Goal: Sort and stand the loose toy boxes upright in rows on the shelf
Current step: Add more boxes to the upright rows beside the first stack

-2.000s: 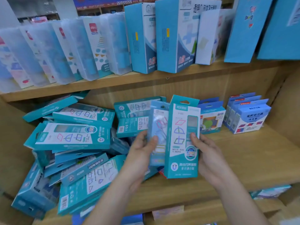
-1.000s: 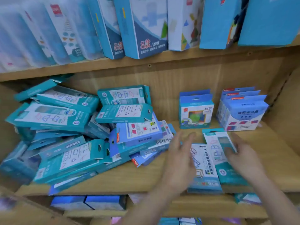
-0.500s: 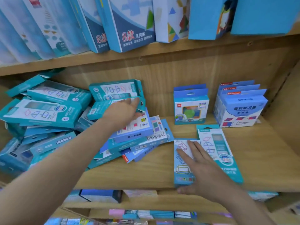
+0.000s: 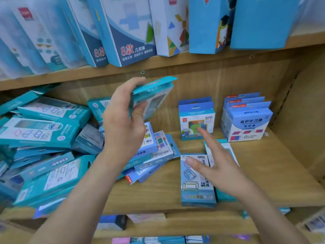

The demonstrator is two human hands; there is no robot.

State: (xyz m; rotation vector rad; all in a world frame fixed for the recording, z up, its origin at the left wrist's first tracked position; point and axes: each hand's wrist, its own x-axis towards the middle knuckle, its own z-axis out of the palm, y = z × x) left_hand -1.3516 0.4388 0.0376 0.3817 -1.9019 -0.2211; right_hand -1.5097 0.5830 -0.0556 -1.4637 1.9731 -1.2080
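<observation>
While the left hand point(image 4: 123, 127) clamps one teal box point(image 4: 151, 97) and the right hand point(image 4: 218, 166) hovers open, the nine-o'clock pile point(image 4: 44, 138) (most boxes) remains unsorted; only two short rows point(image 4: 246, 118) stand at two o'clock.

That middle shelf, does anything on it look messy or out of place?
Yes. On the left, teal boxes lie tumbled in a loose heap, tilted every way, while the blue boxes at the back right stand in a neat row. Two boxes lie flat near the front edge. The left hand holds another tilted.
</observation>
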